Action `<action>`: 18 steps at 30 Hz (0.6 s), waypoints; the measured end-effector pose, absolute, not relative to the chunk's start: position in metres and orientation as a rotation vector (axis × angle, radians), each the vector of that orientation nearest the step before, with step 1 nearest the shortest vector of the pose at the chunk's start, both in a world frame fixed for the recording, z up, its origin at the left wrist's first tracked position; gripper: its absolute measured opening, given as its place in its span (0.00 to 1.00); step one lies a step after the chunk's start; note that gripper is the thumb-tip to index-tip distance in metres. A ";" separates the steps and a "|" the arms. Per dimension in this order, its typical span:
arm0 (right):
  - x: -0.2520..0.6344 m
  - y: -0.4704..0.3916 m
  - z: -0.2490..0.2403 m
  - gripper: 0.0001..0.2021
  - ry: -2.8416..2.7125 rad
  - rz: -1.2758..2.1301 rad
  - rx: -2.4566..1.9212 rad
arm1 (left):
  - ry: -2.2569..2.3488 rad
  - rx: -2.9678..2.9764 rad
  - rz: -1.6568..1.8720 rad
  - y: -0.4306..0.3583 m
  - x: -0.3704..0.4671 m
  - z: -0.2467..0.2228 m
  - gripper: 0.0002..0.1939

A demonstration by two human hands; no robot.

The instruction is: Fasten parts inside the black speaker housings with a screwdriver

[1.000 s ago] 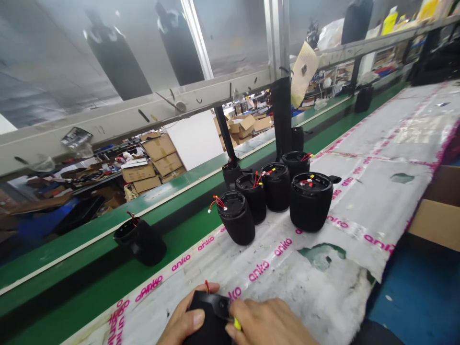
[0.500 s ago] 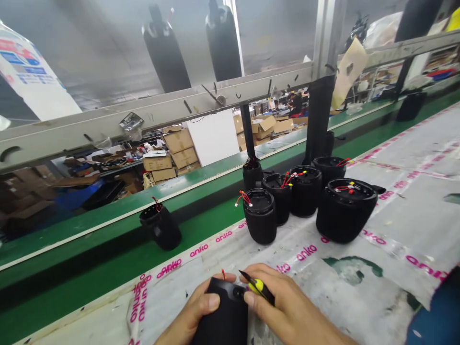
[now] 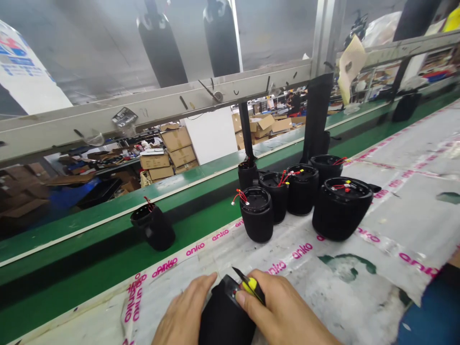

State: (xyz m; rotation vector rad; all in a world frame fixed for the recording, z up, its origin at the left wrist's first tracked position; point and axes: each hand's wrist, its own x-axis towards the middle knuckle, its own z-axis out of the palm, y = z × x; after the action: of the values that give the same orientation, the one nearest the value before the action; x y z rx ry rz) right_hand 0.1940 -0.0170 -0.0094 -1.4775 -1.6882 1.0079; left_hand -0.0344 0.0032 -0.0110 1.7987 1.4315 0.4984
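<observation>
A black speaker shell (image 3: 224,318) is held at the near edge of the tabletop (image 3: 395,215), the left hand (image 3: 183,314) wrapped round its side. A yellow-handled tool (image 3: 249,286) is pinched in the right hand (image 3: 283,316), its tip at the shell's top. More shells (image 3: 257,213) are grouped farther back.

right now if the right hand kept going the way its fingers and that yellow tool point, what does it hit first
Probably the black cylindrical speaker shell it already touches; the right hand points up-left with the yellow-and-black tool at the shell's top end, the left hand just beyond. Depth is uncertain.
</observation>
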 end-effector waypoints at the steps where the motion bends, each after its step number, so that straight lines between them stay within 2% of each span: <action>1: 0.191 -0.017 -0.003 0.11 -1.701 0.988 -1.507 | 1.472 1.853 0.439 0.000 -0.033 -0.007 0.47; 5: 0.192 -0.015 0.013 0.10 -1.594 1.051 -1.412 | 1.222 1.649 0.534 0.002 -0.026 0.010 0.50; 9: 0.204 -0.017 0.005 0.10 -1.697 0.889 -1.291 | 0.800 1.239 0.576 0.012 -0.027 0.015 0.40; 14: 0.210 -0.020 -0.012 0.05 -1.755 1.003 -1.126 | 0.754 1.033 0.554 0.014 -0.033 -0.001 0.38; 18: 0.210 -0.019 -0.014 0.05 -1.717 1.025 -1.119 | 0.769 1.147 0.560 0.016 -0.030 -0.001 0.34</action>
State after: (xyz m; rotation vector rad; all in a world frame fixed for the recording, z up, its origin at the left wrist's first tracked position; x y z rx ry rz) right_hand 0.2095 -0.0186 -0.0137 -1.1192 -1.7173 1.0253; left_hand -0.0302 0.0157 -0.0015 1.1466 0.7688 0.5600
